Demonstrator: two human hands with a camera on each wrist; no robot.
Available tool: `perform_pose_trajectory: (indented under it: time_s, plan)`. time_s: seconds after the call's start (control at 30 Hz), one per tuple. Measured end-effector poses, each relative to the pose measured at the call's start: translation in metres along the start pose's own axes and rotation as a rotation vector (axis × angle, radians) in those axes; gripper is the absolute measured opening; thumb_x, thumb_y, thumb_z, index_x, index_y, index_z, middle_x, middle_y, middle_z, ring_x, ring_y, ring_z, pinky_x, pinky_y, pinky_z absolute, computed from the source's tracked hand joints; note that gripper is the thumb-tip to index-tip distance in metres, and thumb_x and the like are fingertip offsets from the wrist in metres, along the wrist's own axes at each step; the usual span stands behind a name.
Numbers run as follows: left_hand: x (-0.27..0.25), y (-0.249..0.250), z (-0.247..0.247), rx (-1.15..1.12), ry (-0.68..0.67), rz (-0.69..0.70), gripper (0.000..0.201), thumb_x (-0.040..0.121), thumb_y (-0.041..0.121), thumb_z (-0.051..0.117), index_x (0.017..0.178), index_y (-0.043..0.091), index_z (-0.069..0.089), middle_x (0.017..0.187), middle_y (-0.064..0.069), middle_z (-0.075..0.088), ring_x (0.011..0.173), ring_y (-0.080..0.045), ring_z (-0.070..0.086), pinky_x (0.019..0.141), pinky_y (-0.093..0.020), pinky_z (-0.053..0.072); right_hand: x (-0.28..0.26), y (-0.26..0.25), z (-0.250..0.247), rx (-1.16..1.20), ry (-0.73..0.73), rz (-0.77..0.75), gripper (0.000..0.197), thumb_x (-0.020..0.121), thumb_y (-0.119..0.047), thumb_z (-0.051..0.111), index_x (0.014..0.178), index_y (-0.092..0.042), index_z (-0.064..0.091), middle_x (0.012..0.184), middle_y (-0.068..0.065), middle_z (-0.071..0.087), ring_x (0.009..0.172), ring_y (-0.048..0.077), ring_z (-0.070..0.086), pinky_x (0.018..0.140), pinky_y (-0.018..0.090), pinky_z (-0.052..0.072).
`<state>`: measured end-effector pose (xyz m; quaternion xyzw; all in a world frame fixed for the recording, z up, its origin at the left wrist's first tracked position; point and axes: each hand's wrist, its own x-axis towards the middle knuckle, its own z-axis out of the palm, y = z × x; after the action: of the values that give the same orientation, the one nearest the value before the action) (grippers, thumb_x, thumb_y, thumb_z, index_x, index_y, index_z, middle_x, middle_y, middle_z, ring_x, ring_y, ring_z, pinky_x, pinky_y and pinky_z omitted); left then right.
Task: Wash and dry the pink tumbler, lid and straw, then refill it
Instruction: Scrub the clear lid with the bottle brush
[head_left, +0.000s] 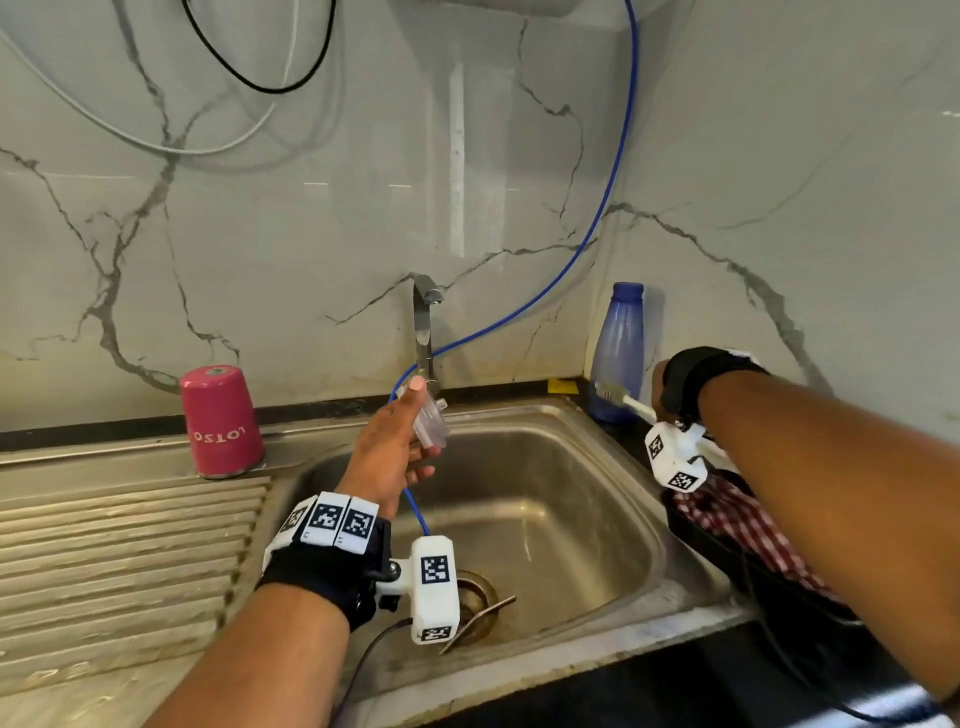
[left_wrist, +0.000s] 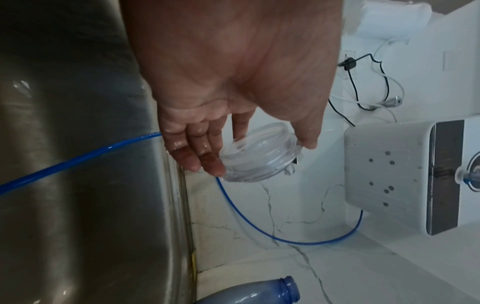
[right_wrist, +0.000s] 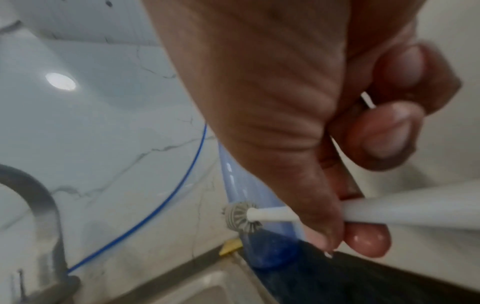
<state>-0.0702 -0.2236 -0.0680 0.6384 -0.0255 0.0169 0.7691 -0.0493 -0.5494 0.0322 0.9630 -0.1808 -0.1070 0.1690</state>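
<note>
While the clear lid is held over the far left part of the sink, it is pinched at its rim between the thumb and fingertips of the left hand, just below the tap. It is seen as a transparent, colourless round piece with a stepped, ribbed wall and a small nub projecting from its edge; water drops are visible on it and on the fingers. The lid is tilted, with its open side turned towards the wrist camera.

The pink tumbler is stood upside down on the steel ledge at the head of the ribbed drainer, to the left of the sink and well apart from the lid. Its body is matt pink with white lettering, seen inverted.

A white-handled brush with a small grey bristle head is gripped in the right hand, whose fingers are curled round the handle. It is held at the far right corner of the sink, in front of a blue bottle standing uncapped against the marble wall.

A thin blue tube is run down the wall and past the left hand into the sink. A red checked cloth is laid at the right, beneath the right forearm.
</note>
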Motion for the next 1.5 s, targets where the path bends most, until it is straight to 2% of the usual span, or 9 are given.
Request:
perform_pose_trajectory:
  time_s: [0.1,0.23,0.33,0.43,0.7,0.83,1.03,1.3,1.5]
  plan:
    - [0.003,0.004,-0.009,-0.083,0.043,-0.042,0.064,0.08,0.078,0.053,0.117,0.027,0.061,0.11,-0.012,0.071,0.094,-0.025,0.067,0.083,-0.04,0.053,-0.006,-0.001,-0.034,0.065,0.043,-0.129,0.034,0.091,-0.027,0.067,0.119,-0.007,0.07,0.107,0.008,0.068,0.102,0.025,0.063,0.092,0.032,0.051]
    - [0.007,0.007,-0.022,-0.236,0.042,-0.092,0.07,0.088,0.075,0.045,0.123,0.017,0.062,0.117,-0.016,0.07,0.095,-0.025,0.064,0.076,-0.035,0.05,-0.028,-0.031,-0.092,0.383,0.325,-0.314,0.011,0.081,-0.029,0.075,0.075,-0.022,0.081,0.079,0.001,0.076,0.086,0.027,0.07,0.073,0.031,0.052]
    - [0.01,0.009,-0.032,-0.387,0.03,-0.086,0.071,0.094,0.071,0.039,0.122,0.01,0.062,0.113,-0.02,0.069,0.09,-0.027,0.063,0.076,-0.035,0.05,-0.074,-0.074,-0.116,0.465,0.661,-0.445,0.024,0.098,-0.035,0.058,0.111,-0.022,0.074,0.108,0.005,0.07,0.101,0.03,0.062,0.079,0.031,0.045]
    - [0.015,0.014,-0.041,-0.486,0.065,-0.052,0.066,0.095,0.062,0.038,0.119,0.005,0.061,0.099,-0.02,0.068,0.077,-0.028,0.064,0.07,-0.035,0.048,-0.102,-0.123,-0.087,0.626,0.83,-0.554,0.028,0.103,-0.037,0.045,0.123,-0.036,0.065,0.109,0.001,0.065,0.098,0.029,0.06,0.073,0.032,0.042]
    - [0.024,0.01,-0.055,-0.602,0.105,-0.035,0.077,0.094,0.073,0.033,0.105,0.004,0.067,0.087,-0.019,0.071,0.066,-0.026,0.055,0.066,-0.034,0.042,-0.066,-0.192,0.034,0.81,0.801,-0.67,0.035,0.101,-0.055,0.038,0.129,-0.044,0.057,0.092,-0.011,0.053,0.088,0.019,0.064,0.062,0.032,0.045]
    - [0.028,0.006,-0.056,-0.531,0.093,-0.028,0.074,0.094,0.072,0.034,0.106,0.006,0.064,0.08,-0.016,0.066,0.062,-0.026,0.056,0.061,-0.032,0.04,-0.062,-0.193,0.037,0.742,0.823,-0.75,0.043,0.097,-0.063,0.028,0.122,-0.047,0.06,0.079,-0.021,0.039,0.078,0.009,0.06,0.052,0.017,0.026]
    - [0.026,0.004,-0.048,-0.359,-0.031,-0.014,0.069,0.097,0.062,0.029,0.1,0.005,0.067,0.084,-0.018,0.066,0.06,-0.027,0.054,0.051,-0.028,0.036,-0.057,-0.193,0.034,0.832,0.734,-0.635,0.036,0.101,-0.056,0.037,0.124,-0.041,0.06,0.09,-0.009,0.058,0.086,0.015,0.061,0.069,0.033,0.051]
    - [0.025,0.022,-0.057,-0.666,0.254,0.277,0.039,0.094,0.05,0.044,0.086,0.016,0.06,0.082,-0.013,0.066,0.075,-0.029,0.066,0.065,-0.034,0.049,-0.083,-0.204,0.033,0.804,0.696,-0.8,0.04,0.101,-0.057,0.033,0.126,-0.041,0.06,0.098,-0.015,0.066,0.086,0.005,0.055,0.073,0.026,0.048]
    - [0.022,0.005,-0.027,-0.348,0.002,0.211,0.052,0.097,0.052,0.035,0.103,0.005,0.056,0.086,-0.021,0.057,0.068,-0.028,0.054,0.06,-0.036,0.043,-0.079,-0.199,0.03,0.894,0.737,-0.678,0.034,0.103,-0.052,0.036,0.118,-0.038,0.062,0.088,-0.007,0.064,0.082,0.015,0.06,0.07,0.036,0.052]
